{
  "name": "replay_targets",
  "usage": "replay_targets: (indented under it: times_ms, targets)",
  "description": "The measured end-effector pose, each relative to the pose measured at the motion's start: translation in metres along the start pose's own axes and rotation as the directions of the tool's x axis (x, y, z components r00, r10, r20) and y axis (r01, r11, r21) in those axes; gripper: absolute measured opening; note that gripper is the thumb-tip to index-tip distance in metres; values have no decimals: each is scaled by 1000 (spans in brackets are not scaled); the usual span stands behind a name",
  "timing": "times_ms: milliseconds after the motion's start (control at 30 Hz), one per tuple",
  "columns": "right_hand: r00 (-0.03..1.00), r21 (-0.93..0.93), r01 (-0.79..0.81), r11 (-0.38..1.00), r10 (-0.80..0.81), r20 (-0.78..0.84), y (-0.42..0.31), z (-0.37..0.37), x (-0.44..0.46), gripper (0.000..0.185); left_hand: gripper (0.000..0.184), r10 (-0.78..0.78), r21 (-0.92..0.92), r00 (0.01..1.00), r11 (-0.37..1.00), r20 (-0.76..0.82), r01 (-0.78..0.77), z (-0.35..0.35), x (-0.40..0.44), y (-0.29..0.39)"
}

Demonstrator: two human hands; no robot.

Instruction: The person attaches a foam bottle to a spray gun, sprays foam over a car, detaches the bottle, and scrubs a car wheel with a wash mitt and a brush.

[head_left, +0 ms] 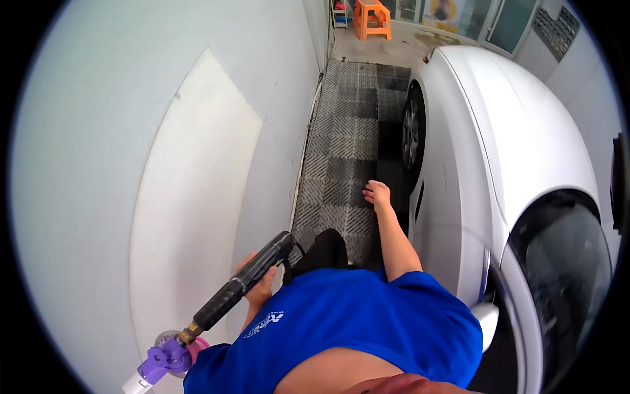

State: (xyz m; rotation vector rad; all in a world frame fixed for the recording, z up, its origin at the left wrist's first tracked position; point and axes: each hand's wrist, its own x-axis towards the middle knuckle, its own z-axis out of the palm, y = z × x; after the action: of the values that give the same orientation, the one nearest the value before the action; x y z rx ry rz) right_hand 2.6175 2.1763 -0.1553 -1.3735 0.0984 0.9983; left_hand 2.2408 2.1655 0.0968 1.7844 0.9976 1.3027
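My left hand (264,284) is wrapped round a black pressure washer gun (241,282) at the lower left. The gun slants down and left, and a brass fitting (190,332) joins it to a purple spray head (169,358) with a white nozzle (136,383). A pink part of the bottle beneath shows only partly. My right hand (377,194) hangs over the floor, fingers loosely apart and holding nothing. To its right stands a white car (453,151), apart from the hand.
A pale wall (275,98) runs close along my left. Dark and grey ridged floor tiles (348,138) fill the narrow lane beside the car's front wheel (412,125). The side mirror (486,325) juts near my right shoulder. An orange step stool (373,18) stands at the far end.
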Motion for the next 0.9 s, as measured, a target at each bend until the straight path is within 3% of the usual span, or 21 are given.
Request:
replay_targets:
  times_ms: [67,133,233,267,300,333,367,400,433,467,533,600,633,667,700,733,767,800,833,867,900]
  targets:
    - [1000,-111,4,994,-1,32,-50,35,80,31,53,40,41,998,998,-40,-38,49,59,-35]
    - [995,-130,-9,992,22,101,-92,53,149,32,55,-90,-115,990,990,-113,77,97,97,-61]
    - [998,-129,-24,991,32,59,-138,45,234,27,57,55,1,994,998,-89,-55,156,163,-110]
    - [975,-101,-10,995,32,220,-124,8,312,18,58,152,60,984,987,-93,-147,187,202,-127]
    - [980,-216,-148,965,115,-161,-151,20,313,20,57,116,43,979,993,-167,-110,218,235,-139]
    - [986,-60,-156,986,152,-71,-144,-10,351,22,55,204,190,967,966,-154,-174,243,275,-143]
    - [885,-207,-424,882,355,-301,-162,-25,372,21,54,123,92,974,990,-191,-107,277,313,-147]
    - [902,-254,-406,878,340,-265,-160,-38,401,19,54,46,1,978,999,-203,-47,290,335,-145]
    - [790,-257,-583,771,463,-403,-174,-46,410,17,54,44,-7,976,999,-213,-46,311,366,-146]
    - [754,-236,-615,752,474,-455,-172,-77,427,18,54,2,-37,977,999,-213,-10,336,385,-138]
    - [788,-141,-537,832,435,-436,-189,-98,451,17,54,-43,-60,980,998,-197,32,377,440,-153]
    - [821,-51,-482,875,431,-374,-196,-118,500,15,57,66,55,996,997,-53,-63,421,489,-186]
    - [871,-537,-492,686,390,-299,-204,-121,511,17,55,-7,-11,1000,1000,-19,7,443,515,-190]
    - [887,-883,-355,307,408,-215,-221,-121,529,18,55,4,-8,1000,1000,-22,-4,471,547,-202]
    - [897,-988,-79,-135,423,-129,-241,-118,543,20,55,-115,-78,993,990,-12,114,494,575,-200]
    - [887,-961,42,-274,452,-90,-256,-109,563,20,54,-253,-139,967,958,8,252,518,601,-199]
    - [887,-967,28,-255,453,-94,-268,-103,596,20,55,-428,-150,904,892,28,427,545,621,-201]
    - [892,-970,23,-241,443,-89,-291,-90,631,20,55,-425,-119,905,898,13,424,576,648,-203]
    - [901,-987,-92,-130,411,-138,-319,-77,675,20,56,-423,-87,906,903,-1,421,607,675,-205]
    - [902,-968,-243,59,380,-203,-345,-63,718,20,56,-451,-102,893,888,-4,448,636,699,-214]
    - [874,-799,-453,395,371,-313,-377,-40,766,20,58,-404,-152,915,904,3,400,660,725,-232]
